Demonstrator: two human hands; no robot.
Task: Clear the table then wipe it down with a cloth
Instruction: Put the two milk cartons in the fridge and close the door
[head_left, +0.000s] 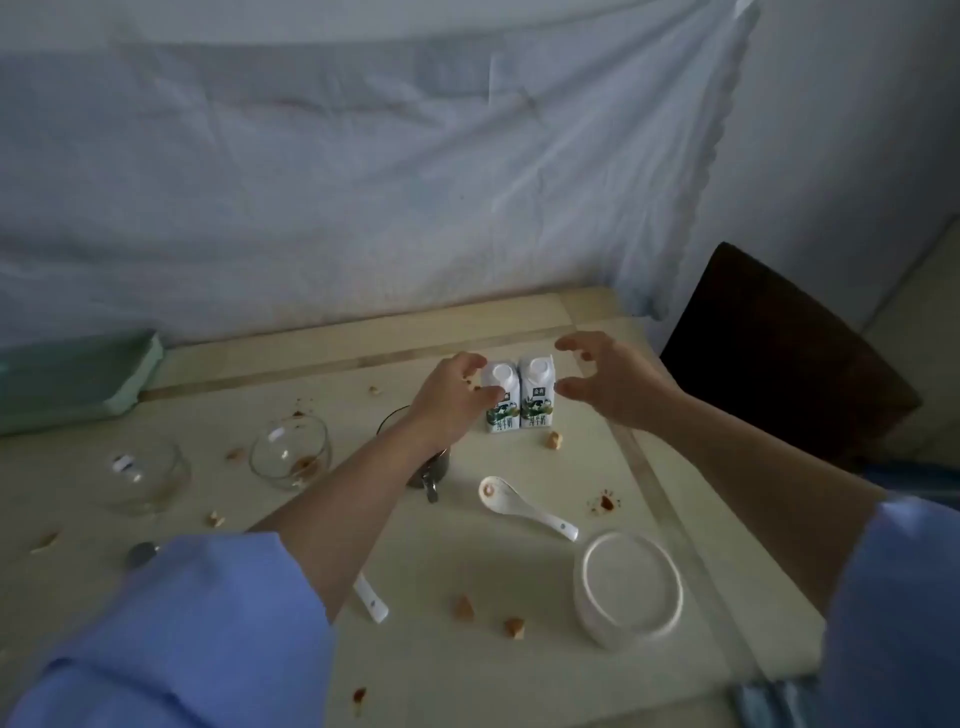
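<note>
Left hand (452, 397): fingers spread and curled, thumb against the side of the left small white-and-green milk carton (502, 397); not closed around it. Right hand (605, 382): open in a wide claw, thumb and fingers apart, just beside the right small white-and-green milk carton (538, 392); contact cannot be confirmed. Both forearms extend forward from rolled blue sleeves (208, 623). The two cartons stand upright, touching each other, toward the far side of the pale cream desk (467, 670). Nearer: a white ceramic spoon (519, 506), an upturned white bowl (631, 587), two clear glass bowls (290, 451), a dark glass mug (428, 467) partly hidden behind the left wrist. Scattered crumbs (463, 607) and brown stains (605, 503) mark the surface. No cloth identified.
</note>
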